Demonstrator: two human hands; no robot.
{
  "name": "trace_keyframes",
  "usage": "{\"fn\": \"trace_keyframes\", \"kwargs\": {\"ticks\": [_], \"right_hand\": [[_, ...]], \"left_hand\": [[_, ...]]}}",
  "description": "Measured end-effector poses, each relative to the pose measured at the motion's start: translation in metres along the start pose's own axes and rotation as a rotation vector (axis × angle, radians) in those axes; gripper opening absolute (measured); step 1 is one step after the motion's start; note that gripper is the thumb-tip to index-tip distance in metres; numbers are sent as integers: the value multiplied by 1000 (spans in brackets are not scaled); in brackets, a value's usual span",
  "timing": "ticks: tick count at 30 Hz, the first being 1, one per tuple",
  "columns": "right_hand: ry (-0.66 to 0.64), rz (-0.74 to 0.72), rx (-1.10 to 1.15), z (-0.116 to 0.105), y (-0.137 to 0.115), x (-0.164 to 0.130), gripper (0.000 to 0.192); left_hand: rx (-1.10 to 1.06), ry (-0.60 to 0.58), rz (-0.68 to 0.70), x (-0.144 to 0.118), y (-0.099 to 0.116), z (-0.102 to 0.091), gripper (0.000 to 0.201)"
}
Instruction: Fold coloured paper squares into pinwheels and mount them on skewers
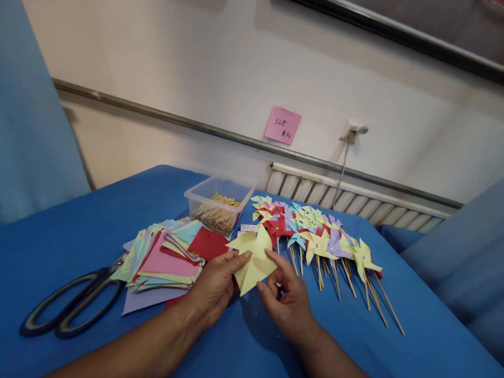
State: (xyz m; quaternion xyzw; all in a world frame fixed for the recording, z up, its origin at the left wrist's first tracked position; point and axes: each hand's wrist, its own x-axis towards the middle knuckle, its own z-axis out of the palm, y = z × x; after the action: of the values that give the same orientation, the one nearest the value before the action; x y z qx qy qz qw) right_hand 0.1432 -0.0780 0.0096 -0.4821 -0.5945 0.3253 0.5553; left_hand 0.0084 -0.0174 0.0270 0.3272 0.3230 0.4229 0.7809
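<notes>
A pale yellow paper pinwheel (255, 256) is held up above the blue table, with no stick visible on it. My left hand (218, 284) pinches its left side, thumb on the front and fingers behind. On the other side, my right hand (287, 300) has its index finger against the right blade and its thumb at the lower edge. A small shiny spot shows among the right fingers; whether it is a ring or a pin I cannot tell. Left of my hands lies a pile of coloured paper squares (170, 263), with a red square (209, 244) on top.
Dark-handled scissors (78, 299) lie at the left, blades partly under the paper. Behind the pile stands a clear plastic box (218, 221) of thin wooden sticks. Several finished pinwheels on sticks (318, 243) are heaped at the right. A radiator (351, 195) is beyond the table.
</notes>
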Motion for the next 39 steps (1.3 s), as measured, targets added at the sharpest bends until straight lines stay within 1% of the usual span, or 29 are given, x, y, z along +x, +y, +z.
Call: {"fn": "trace_keyframes", "kwargs": {"ticks": [2,3,4,8,9,10,11,12,15,16,18,20,23,25,28,30,32,36,39], "right_hand": [[1,-11,-4,1,1,0,44],[38,-6,28,1,2,1,42],[98,3,71,0,2,2,40],[432,18,183,-7,4,10,30],[479,29,200,-11,6,13,30],[492,61,232,-14,8,15,31],[467,118,275,-17,10,17,31],[409,195,320,-19,13,19,32],[178,406,461,-18,19,21,35],[122,445,508,-15,20,20,36],[72,479,580,-9,23,19,39],[83,483,590,-3,27,18,41],[132,458,571,1,31,17,40],[142,445,587,0,32,18,39],[145,464,627,-4,31,21,41],[138,477,652,-5,30,21,42],[124,466,654,-4,30,21,42],[139,441,587,0,34,19,38],[111,420,608,1,34,18,36]], "left_hand": [[7,4,7,0,-1,-1,21],[13,14,6,1,-1,-1,21],[22,23,7,1,-2,-2,22],[135,56,77,4,-6,-7,24],[170,52,94,4,-6,-8,24],[204,47,102,4,-7,-9,25],[238,43,98,4,-7,-9,26],[273,38,87,3,-7,-9,26],[386,20,45,1,-7,-5,28],[426,11,33,0,-7,-4,28],[493,-7,18,0,-8,-3,28],[538,-9,8,1,-10,-3,29],[561,-31,-11,3,-9,-5,33],[550,-89,-22,4,-7,-5,34],[504,-199,-24,3,-2,-4,38],[514,-234,-18,2,1,-3,40],[571,-245,-11,0,2,-1,40],[687,-255,29,-4,3,0,37],[729,-240,77,-5,1,0,37]]}}
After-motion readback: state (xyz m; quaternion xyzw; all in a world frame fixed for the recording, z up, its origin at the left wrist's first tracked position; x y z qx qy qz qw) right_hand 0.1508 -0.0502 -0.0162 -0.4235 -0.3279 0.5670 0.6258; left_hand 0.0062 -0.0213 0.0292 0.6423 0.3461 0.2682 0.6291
